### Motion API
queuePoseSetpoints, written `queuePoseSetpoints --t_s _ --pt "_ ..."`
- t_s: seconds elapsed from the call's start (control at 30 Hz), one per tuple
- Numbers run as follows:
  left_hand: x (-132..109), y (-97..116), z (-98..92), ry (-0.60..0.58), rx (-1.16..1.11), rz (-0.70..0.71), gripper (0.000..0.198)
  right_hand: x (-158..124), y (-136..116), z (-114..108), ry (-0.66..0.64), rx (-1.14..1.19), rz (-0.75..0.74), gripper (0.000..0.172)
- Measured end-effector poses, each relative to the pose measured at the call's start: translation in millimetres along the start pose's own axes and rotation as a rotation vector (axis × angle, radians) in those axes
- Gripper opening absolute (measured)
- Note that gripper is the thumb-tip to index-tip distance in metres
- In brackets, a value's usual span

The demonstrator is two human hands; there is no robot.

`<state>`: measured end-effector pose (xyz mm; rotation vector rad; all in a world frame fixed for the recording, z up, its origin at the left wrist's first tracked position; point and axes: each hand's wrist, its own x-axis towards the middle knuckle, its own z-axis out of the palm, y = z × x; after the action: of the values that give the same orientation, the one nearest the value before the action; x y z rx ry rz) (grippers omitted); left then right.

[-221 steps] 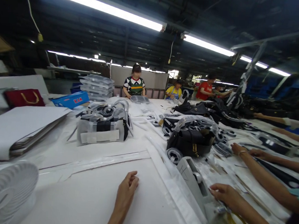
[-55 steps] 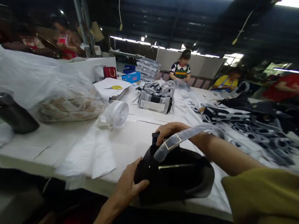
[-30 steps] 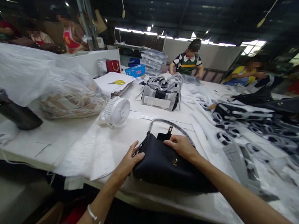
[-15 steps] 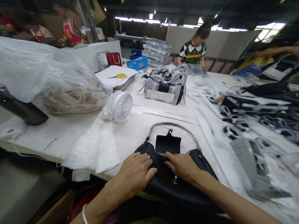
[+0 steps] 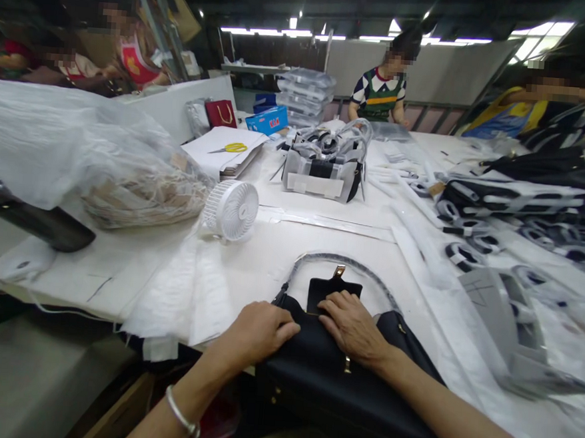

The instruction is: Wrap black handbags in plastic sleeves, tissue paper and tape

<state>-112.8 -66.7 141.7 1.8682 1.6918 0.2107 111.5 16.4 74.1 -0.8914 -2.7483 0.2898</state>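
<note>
A black handbag [image 5: 331,382] lies on its side at the near edge of the white table [image 5: 280,258], half hanging over the edge. Its flap [image 5: 334,292] with a gold clasp is folded open away from me, and its wrapped handle [image 5: 319,262] arcs beyond it. My left hand [image 5: 257,330] presses on the bag's top left with fingers curled over the rim. My right hand [image 5: 352,326] lies on the bag's opening just below the flap, fingers together and pressing down.
A small white fan [image 5: 232,209] stands left of the bag. A plastic bag of tan items [image 5: 134,188] and a dark bottle [image 5: 32,217] lie further left. A tape dispenser [image 5: 510,327] sits on the right. Wrapped straps [image 5: 478,212] cover the right side. Other people work at the far side.
The bag has slid a little toward me over the table edge. Both hands stay on its top, the left shifted slightly left, the right moved up to the flap.
</note>
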Motion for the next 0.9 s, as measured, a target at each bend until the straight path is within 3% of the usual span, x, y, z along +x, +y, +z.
queuePoseSetpoints --t_s 0.1,0.2,0.3,0.37,0.53,0.77,0.9 --pt "10.8 -18.7 -4.6 0.122 -0.180 -0.101 0.030 4.1 3.9 1.7 -0.008 0.021 -0.022 0.019" --pt "26.0 -28.8 -3.5 0.327 -0.033 -0.283 0.034 2.7 2.7 2.3 -0.013 0.004 -0.054 0.021" --pt "45.1 -32.6 1.3 0.263 0.082 -0.360 0.042 -1.3 -0.2 3.2 -0.018 -0.024 -0.067 0.022" --pt "57.0 -35.2 4.2 0.183 0.061 -0.330 0.047 -3.5 -1.9 2.5 -0.026 -0.035 -0.059 0.022" --pt "80.7 -45.5 5.7 0.109 -0.026 -0.217 0.046 -2.7 -3.1 -3.5 -0.066 -0.043 -0.063 0.024" --pt "84.1 -40.2 7.9 0.171 -0.176 -0.182 0.046 1.8 -4.9 -13.4 -0.064 0.033 -0.025 0.025" --pt "80.9 -42.8 14.9 0.254 -0.406 -0.193 0.047 -0.7 7.4 -44.2 0.109 0.270 -0.037 0.023"
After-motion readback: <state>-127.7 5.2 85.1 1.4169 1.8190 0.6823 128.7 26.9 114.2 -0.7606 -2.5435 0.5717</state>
